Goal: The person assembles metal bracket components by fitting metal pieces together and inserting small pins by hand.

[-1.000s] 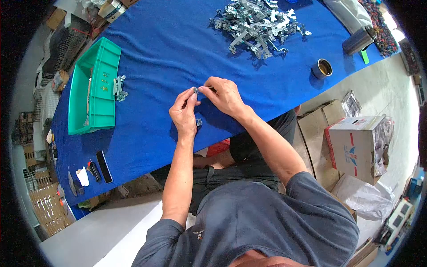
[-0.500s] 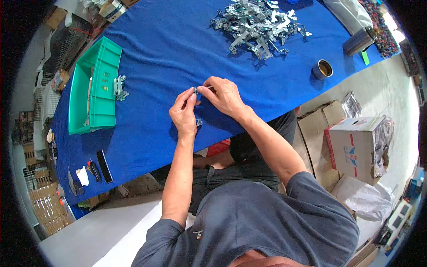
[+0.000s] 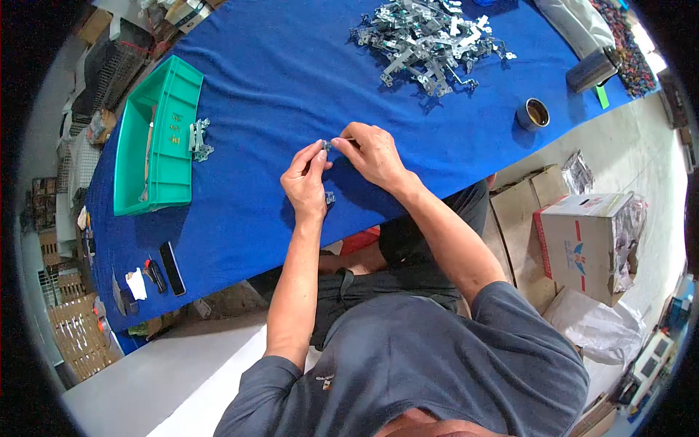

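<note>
My left hand [image 3: 304, 182] pinches a small metal bracket [image 3: 326, 146] between thumb and fingertips above the blue cloth. Just to its right, my right hand [image 3: 374, 154] is closed, thumb against forefinger, close to the bracket. A thin pale sliver shows between those fingers, too small to name. Beside my left wrist another small metal piece [image 3: 330, 197] lies on the cloth. A large heap of flat silver metal brackets [image 3: 429, 47] is spread at the far side. A few more brackets [image 3: 199, 140] lie against the green bin's right side.
The green plastic bin [image 3: 162, 171] stands at the left. A phone [image 3: 172, 268], a black-and-red hand tool [image 3: 154, 275] and white paper [image 3: 136, 284] lie near the left front edge. At the right are an open cup [image 3: 533, 114] and a metal flask [image 3: 593, 70]; a carton [image 3: 579, 244] is below.
My right fingertips have drawn slightly away from the bracket, which now shows more between the hands. The whole view has shifted a little; the other things lie as before.
</note>
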Tool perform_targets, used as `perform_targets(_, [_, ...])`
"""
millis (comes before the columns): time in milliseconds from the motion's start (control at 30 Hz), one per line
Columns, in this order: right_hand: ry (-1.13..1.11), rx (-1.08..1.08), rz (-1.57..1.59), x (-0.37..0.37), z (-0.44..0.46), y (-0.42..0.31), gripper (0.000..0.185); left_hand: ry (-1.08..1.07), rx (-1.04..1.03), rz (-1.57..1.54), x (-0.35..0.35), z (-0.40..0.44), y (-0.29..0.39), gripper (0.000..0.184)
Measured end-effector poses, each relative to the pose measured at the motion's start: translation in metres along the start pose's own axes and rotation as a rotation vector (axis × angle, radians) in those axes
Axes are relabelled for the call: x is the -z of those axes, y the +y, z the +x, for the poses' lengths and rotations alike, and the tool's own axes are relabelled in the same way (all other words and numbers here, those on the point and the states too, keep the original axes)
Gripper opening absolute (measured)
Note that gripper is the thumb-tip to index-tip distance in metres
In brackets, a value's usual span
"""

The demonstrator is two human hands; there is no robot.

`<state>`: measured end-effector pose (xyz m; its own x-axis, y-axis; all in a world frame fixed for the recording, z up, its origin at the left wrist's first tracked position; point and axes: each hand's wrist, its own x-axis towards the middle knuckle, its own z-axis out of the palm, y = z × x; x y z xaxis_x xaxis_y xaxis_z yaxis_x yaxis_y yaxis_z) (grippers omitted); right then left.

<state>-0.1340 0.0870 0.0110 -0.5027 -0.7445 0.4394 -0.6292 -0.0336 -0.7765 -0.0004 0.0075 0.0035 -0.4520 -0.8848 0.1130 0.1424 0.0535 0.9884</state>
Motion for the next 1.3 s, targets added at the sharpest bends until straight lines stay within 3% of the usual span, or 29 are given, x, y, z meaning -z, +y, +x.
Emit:
perform_targets(133, [0.021, -0.017, 0.105, -0.0016, 0.0016, -0.0035, 0.028, -0.016, 0.000, -0.008, 0.0027, 0.0008, -0.0011, 0.019])
perform_targets(233, [-0.042, 0.003, -0.169, -0.0006, 0.0017, -0.0012, 0.025, -0.013, -0.003, -0.005, 0.0012, 0.0003, -0.0005, 0.018])
perform_targets(400, [0.018, 0.041, 0.001, -0.0019, -0.0005, 0.0012, 0.025, -0.005, 0.013, -0.033, -0.0004, 0.0000, -0.0006, 0.017])
perform_targets(533, [-0.017, -0.047, 0.046, 0.0005, 0.0011, -0.0038, 0.025, -0.002, 0.029, -0.031, 0.0016, 0.0001, 0.0003, 0.018])
perform_targets(600, [-0.052, 0.009, -0.201, 0.0013, 0.0007, -0.0016, 0.024, -0.002, 0.006, -0.029, 0.0008, -0.0007, 0.0007, 0.018])
perform_targets(833, [0.005, -0.007, 0.047, 0.0011, 0.0013, -0.0044, 0.026, -0.017, 0.030, -0.039, 0.0022, 0.0001, -0.0013, 0.018])
perform_targets(967, [0.010, -0.031, 0.036, -0.0008, 0.0013, -0.0032, 0.024, -0.013, 0.016, -0.049, 0.0018, 0.0000, -0.0030, 0.019])
perform_targets(1067, [-0.125, -0.080, -0.110, 0.0000, 0.0005, -0.0003, 0.021, -0.013, 0.007, -0.047, 0.0018, -0.0002, -0.0017, 0.019])
perform_targets(1300, [0.031, 0.076, 0.043, -0.0013, 0.0008, -0.0010, 0.019, -0.003, 0.043, -0.058, 0.0005, 0.0000, -0.0021, 0.020])
